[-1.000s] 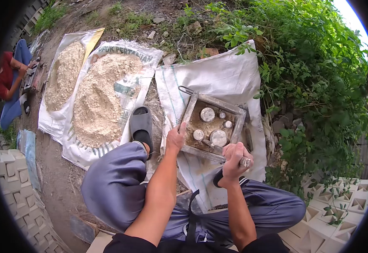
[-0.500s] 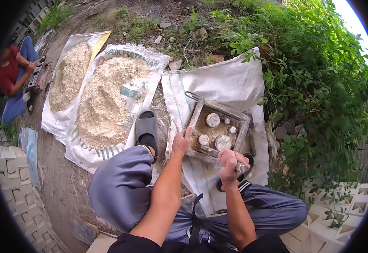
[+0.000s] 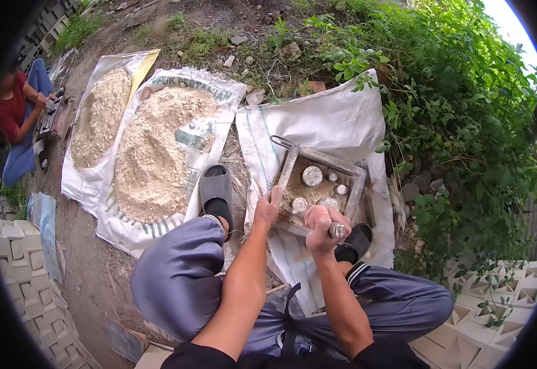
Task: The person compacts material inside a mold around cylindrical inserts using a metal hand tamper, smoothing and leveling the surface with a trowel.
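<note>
A square mould frame [image 3: 329, 160], grey and dusty, lies on a white woven sack [image 3: 348, 114] between my feet. Inside it, several round whitish pieces of different sizes, such as the large disc [image 3: 312, 176], stand in brown, sandy material [image 3: 294, 188]. My left hand [image 3: 266, 210] is closed on the frame's near left corner. My right hand [image 3: 324, 229] is wrapped round a grey, dusty tool handle [image 3: 337, 230] over the frame's near side. The tool's far end is hidden behind my fist, which also partly covers the disc [image 3: 328, 203] nearest it.
Sacks to the left carry two heaps of pale powder, a large one [image 3: 151, 154] and a smaller one [image 3: 101, 117]. Green plants [image 3: 459, 104] crowd the right side. Pale moulded blocks [image 3: 19, 270] are stacked at lower left. Another person [image 3: 19, 117] sits at far left.
My right hand has moved left along the frame's near side with the tool, now partly covering the near disc. My left hand keeps its hold on the corner.
</note>
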